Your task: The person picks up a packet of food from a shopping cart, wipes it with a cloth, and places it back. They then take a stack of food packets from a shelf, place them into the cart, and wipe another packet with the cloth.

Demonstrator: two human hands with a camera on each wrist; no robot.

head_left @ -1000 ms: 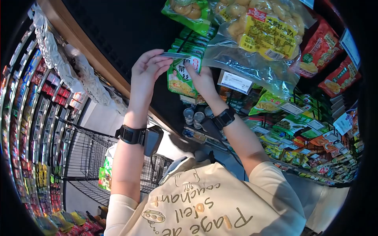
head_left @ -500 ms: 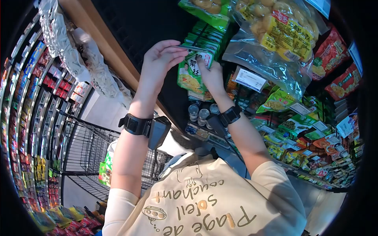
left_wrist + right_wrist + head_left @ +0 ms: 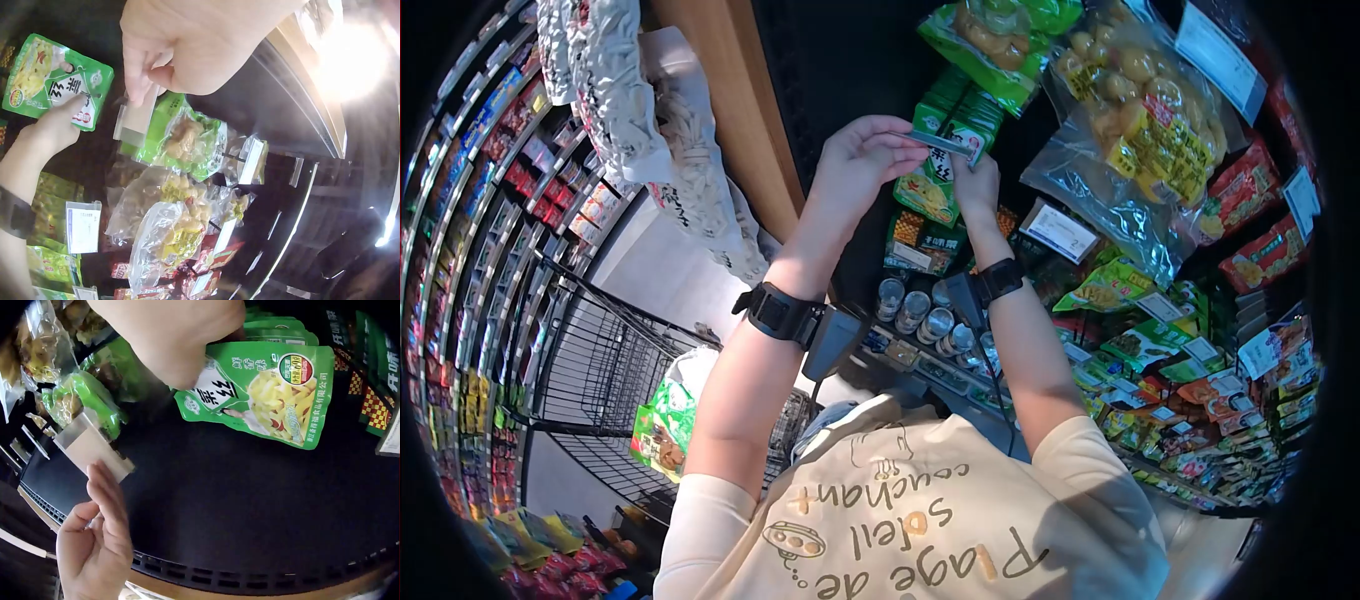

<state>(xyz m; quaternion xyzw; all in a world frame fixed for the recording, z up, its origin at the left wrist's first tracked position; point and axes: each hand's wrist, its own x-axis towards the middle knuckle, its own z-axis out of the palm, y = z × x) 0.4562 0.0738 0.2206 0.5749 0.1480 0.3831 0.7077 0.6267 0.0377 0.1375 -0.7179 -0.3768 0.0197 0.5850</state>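
My left hand (image 3: 865,165) is raised at a hanging display and pinches the edge of a clear-cased price tag (image 3: 943,144) between fingers and thumb. In the left wrist view, the tag (image 3: 139,115) juts down from those fingers. My right hand (image 3: 978,188) grips a green packet of shredded pickled vegetables (image 3: 275,394) by its upper part, thumb across the printed front. Several like packets (image 3: 275,328) hang directly behind it. In the head view the packet (image 3: 927,190) hangs below the tag, and the tag overlaps its top.
Clear bags of round tan food (image 3: 1135,75) hang to the right, beside a green bag (image 3: 1000,45). A price card (image 3: 1058,232) sits below them. Jars (image 3: 935,325) stand lower down. A wire cart (image 3: 590,380) holding a green-and-white bag (image 3: 670,415) is at left, near white bags (image 3: 615,85).
The view has shifted, so hands and shelf appear further right. The right hand now sits closer below the tag, and the packet's top is more covered by it.
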